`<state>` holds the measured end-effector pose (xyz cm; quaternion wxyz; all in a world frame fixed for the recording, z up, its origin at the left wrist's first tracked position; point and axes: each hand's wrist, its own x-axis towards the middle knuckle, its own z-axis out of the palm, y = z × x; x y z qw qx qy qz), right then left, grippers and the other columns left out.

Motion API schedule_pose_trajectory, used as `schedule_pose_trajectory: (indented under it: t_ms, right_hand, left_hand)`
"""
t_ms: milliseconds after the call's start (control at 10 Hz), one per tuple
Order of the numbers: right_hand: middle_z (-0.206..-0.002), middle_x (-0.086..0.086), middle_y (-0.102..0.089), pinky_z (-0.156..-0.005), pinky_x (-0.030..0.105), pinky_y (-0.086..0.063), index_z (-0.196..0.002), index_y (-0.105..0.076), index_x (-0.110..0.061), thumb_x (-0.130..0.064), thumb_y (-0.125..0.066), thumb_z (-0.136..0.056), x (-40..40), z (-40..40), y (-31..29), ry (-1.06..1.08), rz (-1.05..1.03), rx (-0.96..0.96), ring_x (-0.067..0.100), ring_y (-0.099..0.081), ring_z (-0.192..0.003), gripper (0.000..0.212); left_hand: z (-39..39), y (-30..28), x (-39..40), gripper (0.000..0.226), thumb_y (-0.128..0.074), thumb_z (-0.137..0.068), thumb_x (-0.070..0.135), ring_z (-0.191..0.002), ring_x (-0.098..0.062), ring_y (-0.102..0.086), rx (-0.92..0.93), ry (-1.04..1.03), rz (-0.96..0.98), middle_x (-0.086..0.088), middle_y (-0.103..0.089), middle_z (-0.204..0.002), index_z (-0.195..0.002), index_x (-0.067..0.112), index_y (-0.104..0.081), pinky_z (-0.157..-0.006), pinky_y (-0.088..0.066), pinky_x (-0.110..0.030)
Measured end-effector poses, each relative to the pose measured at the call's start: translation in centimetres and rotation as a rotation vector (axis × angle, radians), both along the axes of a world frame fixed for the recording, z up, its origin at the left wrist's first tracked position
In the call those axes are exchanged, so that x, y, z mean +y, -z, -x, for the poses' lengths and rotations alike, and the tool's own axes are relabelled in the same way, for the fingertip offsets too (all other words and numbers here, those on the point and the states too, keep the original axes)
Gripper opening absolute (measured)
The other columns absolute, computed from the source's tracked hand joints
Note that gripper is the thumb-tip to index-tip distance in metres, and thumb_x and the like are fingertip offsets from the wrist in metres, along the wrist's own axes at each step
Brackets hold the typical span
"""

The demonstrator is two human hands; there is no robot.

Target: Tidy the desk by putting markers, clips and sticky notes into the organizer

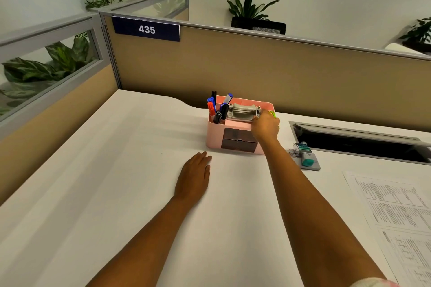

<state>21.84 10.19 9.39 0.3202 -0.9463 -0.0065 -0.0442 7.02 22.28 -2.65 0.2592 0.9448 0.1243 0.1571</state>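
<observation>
A pink organizer [215, 131] stands at the far middle of the white desk, with two dark drawers in its front. Several markers [215, 107] stand upright in its left compartment. A grey hole punch [241, 112] lies across its top. My right hand [265, 127] reaches over the organizer's right side, fingers closed around yellow-green sticky notes [272, 114] that poke out behind the knuckles. My left hand [194, 175] lies flat on the desk in front of the organizer, fingers together, holding nothing.
A grey stand with a teal-capped item [306, 158] sits right of the organizer. Behind it is an open cable tray [359, 142] in the desk. Printed papers [401, 216] lie at the right edge. A tan partition [256, 65] closes the back.
</observation>
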Motion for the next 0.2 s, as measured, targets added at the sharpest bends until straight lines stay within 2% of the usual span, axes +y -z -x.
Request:
schedule_pose_trajectory:
  t_ms: [200]
  right_hand:
    - [-0.135, 0.016, -0.050, -0.104, 0.043, -0.042, -0.134, -0.043, -0.006, -0.011, -0.046, -0.096, -0.51, 1.55, 0.37, -0.038, 0.034, -0.152, 0.032, -0.046, -0.122, 0.038]
  left_hand:
    - [0.47, 0.02, -0.25, 0.042, -0.031, -0.099, 0.021, -0.142, -0.014, -0.025, -0.003, -0.004, -0.038, 0.000, -0.033, -0.151, -0.141, 0.017, -0.037, -0.117, -0.014, -0.023]
